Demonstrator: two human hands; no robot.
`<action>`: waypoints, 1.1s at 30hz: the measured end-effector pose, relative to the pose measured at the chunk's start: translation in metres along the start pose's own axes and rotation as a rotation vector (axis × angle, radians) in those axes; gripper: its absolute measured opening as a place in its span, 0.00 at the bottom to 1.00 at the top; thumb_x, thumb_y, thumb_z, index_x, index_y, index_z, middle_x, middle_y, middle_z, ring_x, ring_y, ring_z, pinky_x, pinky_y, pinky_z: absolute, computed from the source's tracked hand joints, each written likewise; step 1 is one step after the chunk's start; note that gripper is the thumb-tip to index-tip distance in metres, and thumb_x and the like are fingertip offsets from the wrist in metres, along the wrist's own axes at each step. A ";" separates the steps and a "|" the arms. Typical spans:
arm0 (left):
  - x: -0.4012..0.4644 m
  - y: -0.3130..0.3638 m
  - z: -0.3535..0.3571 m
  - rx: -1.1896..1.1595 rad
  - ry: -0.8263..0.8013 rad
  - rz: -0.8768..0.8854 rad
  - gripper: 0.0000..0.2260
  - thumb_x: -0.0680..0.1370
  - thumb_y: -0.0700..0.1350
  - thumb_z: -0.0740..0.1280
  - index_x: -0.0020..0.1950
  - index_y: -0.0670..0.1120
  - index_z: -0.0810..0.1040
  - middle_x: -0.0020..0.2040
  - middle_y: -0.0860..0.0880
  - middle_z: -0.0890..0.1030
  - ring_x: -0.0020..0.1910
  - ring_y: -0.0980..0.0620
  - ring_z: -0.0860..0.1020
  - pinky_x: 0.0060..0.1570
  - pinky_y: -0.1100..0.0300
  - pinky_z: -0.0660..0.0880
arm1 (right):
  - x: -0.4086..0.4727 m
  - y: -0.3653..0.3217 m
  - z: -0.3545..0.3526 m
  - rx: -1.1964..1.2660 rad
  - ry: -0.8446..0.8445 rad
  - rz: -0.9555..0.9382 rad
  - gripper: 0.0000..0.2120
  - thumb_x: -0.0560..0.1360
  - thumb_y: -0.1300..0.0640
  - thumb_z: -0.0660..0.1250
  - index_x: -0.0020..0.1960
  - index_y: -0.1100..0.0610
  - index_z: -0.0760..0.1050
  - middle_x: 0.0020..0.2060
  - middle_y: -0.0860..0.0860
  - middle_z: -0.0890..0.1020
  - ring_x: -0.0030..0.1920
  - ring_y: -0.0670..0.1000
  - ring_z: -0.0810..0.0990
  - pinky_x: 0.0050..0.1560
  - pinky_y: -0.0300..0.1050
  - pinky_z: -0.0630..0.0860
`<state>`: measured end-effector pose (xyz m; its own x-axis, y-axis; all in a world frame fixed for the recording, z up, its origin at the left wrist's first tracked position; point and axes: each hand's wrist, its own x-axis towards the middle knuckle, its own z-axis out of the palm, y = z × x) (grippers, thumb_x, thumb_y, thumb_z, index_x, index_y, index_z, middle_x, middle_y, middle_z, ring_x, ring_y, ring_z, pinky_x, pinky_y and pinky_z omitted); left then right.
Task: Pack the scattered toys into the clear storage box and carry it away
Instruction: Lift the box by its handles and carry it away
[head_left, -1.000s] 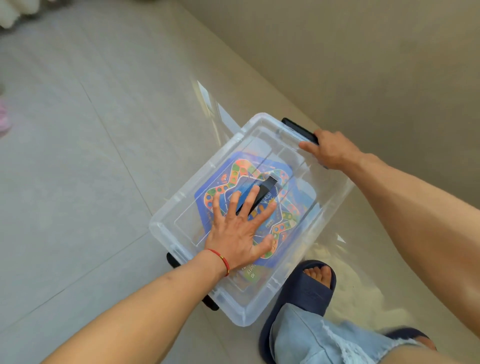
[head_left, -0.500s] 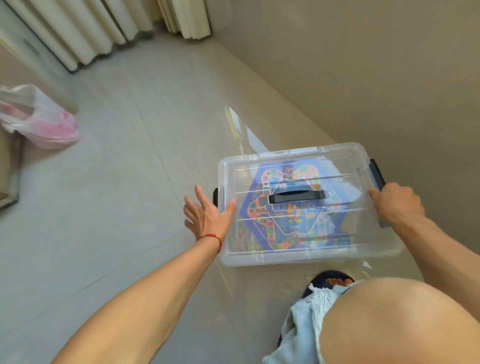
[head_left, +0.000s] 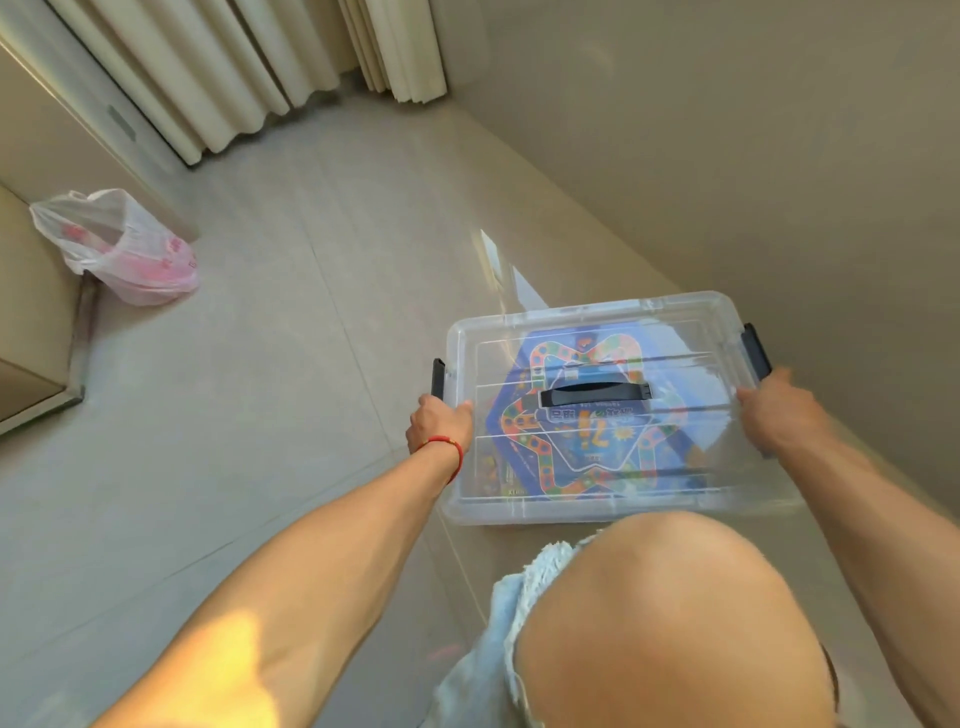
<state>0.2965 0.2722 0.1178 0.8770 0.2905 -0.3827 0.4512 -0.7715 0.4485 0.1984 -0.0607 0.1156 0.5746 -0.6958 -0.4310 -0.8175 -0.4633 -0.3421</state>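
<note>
Packing looks done: game board (head_left: 597, 431) inside lidded box (head_left: 613, 499). Left hand (head_left: 441, 423), right hand (head_left: 776, 415) grip opposite ends. Carrying remains.

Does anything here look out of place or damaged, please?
Nothing stands out: the clear plastic storage box looks intact with its lid on, left hand and right hand at its ends. A pink-and-white plastic bag sits apart.
</note>
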 end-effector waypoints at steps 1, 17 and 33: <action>0.000 0.000 0.001 0.016 0.012 0.003 0.21 0.78 0.53 0.65 0.64 0.40 0.72 0.63 0.39 0.78 0.60 0.36 0.76 0.58 0.49 0.74 | 0.001 0.000 -0.002 -0.007 -0.013 -0.001 0.21 0.83 0.54 0.57 0.71 0.66 0.60 0.65 0.70 0.73 0.61 0.71 0.75 0.61 0.65 0.73; 0.028 0.035 0.045 0.054 0.161 0.204 0.15 0.82 0.50 0.57 0.59 0.40 0.67 0.56 0.35 0.78 0.54 0.34 0.76 0.49 0.49 0.68 | 0.066 0.004 -0.036 0.100 -0.077 -0.085 0.15 0.81 0.51 0.62 0.60 0.62 0.72 0.49 0.63 0.80 0.40 0.62 0.79 0.37 0.50 0.75; 0.038 0.074 -0.024 -0.267 -0.213 -0.229 0.11 0.75 0.46 0.69 0.57 0.48 0.77 0.51 0.46 0.82 0.48 0.45 0.80 0.49 0.56 0.76 | 0.052 -0.059 -0.081 0.230 -0.216 0.084 0.09 0.78 0.59 0.68 0.56 0.62 0.76 0.44 0.60 0.80 0.42 0.61 0.79 0.42 0.57 0.79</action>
<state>0.3667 0.2395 0.1558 0.7078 0.2924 -0.6430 0.6824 -0.5183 0.5155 0.2729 -0.1143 0.1812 0.5209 -0.5820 -0.6244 -0.8462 -0.2561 -0.4672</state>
